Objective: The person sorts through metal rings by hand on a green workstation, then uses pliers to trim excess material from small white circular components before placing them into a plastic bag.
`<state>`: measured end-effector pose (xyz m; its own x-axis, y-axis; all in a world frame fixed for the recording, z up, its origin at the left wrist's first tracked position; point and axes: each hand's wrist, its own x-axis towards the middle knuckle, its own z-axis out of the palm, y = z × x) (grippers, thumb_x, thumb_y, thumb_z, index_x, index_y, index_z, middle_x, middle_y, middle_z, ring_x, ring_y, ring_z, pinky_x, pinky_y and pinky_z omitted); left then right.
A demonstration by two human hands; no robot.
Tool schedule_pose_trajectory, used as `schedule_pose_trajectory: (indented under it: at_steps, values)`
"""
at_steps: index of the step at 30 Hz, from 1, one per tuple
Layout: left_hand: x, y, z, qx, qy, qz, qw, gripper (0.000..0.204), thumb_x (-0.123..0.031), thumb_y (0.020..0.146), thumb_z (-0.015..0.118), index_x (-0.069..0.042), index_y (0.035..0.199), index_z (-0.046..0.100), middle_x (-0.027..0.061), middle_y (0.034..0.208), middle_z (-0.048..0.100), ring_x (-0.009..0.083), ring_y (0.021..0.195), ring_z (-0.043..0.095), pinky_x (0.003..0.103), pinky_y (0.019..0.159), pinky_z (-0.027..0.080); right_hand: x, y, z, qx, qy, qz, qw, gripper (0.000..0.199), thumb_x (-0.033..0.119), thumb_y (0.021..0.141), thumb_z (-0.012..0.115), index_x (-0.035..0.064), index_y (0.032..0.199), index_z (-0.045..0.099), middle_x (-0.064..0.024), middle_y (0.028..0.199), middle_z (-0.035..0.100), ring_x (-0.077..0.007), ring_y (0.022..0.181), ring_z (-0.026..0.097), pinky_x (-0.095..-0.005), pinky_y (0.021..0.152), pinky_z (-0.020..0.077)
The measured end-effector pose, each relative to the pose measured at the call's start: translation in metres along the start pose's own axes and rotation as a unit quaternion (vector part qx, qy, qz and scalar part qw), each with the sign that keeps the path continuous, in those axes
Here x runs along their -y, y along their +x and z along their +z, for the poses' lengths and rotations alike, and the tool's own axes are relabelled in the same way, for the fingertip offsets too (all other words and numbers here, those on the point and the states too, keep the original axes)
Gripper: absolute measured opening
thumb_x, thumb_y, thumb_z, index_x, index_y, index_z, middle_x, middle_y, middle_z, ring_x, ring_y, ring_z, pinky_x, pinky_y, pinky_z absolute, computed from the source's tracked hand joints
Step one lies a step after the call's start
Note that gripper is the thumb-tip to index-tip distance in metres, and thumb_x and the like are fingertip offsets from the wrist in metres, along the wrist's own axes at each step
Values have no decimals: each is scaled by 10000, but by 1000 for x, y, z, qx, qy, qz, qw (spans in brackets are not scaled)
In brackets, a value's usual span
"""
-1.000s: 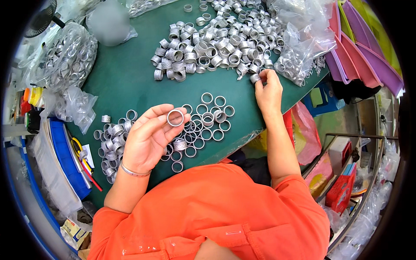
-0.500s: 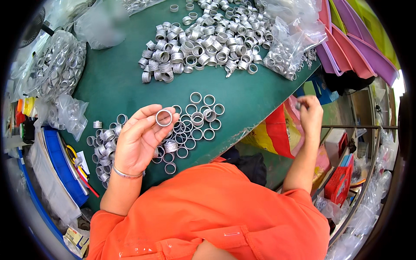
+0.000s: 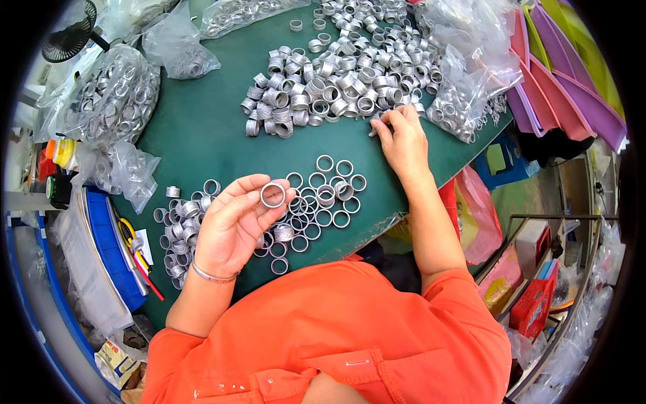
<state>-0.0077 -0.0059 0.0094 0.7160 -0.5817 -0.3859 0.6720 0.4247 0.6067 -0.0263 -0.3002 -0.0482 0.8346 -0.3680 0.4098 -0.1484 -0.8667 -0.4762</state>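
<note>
My left hand (image 3: 235, 217) holds a silver metal ring (image 3: 272, 194) upright between thumb and fingers, its opening facing me. Beneath and beside it, a loose group of plain rings (image 3: 325, 195) lies mostly flat on the green table. Left of that hand is a heap of ribbed-looking rings (image 3: 180, 232). At the near edge of the large pile of silver rings (image 3: 350, 74) is my right hand (image 3: 406, 138), its thumb and fingers closed on a small silver piece (image 3: 375, 123); the fingers partly cover its shape.
Clear bags of rings stand at the far left (image 3: 114, 97) and far right (image 3: 457, 108) of the green table (image 3: 208, 135). A black fan (image 3: 70, 34) is at upper left. Pink and purple bins (image 3: 548, 101) rise at right. Below the right edge hangs a pink bag (image 3: 478, 215).
My right hand has come from beyond the table's right edge, above the bag, to the near side of the large pile. My left hand keeps the ring up. The whole view has shifted slightly.
</note>
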Motion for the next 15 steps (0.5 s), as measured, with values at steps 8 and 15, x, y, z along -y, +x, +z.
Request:
schedule_pose_trajectory:
  at_steps: [8,15]
  values:
    - [5,7,-4,13,-13,-11,1000,218,-4,894,437,51,1086,525,257,1146,550,343,1073,571,356,915,505,-14,-25,-13,3,369,35,929,255,-73,707,692,35,897,560,-99,1059,573,-158,912,583,-267,707,493]
    - [6,8,-3,17,-18,-13,1000,222,-4,897,430,49,1091,524,270,1148,545,353,1076,568,359,913,506,1,-37,-25,37,621,86,778,501,-125,744,628,44,1170,427,-117,1097,549,-215,994,580,-323,867,488]
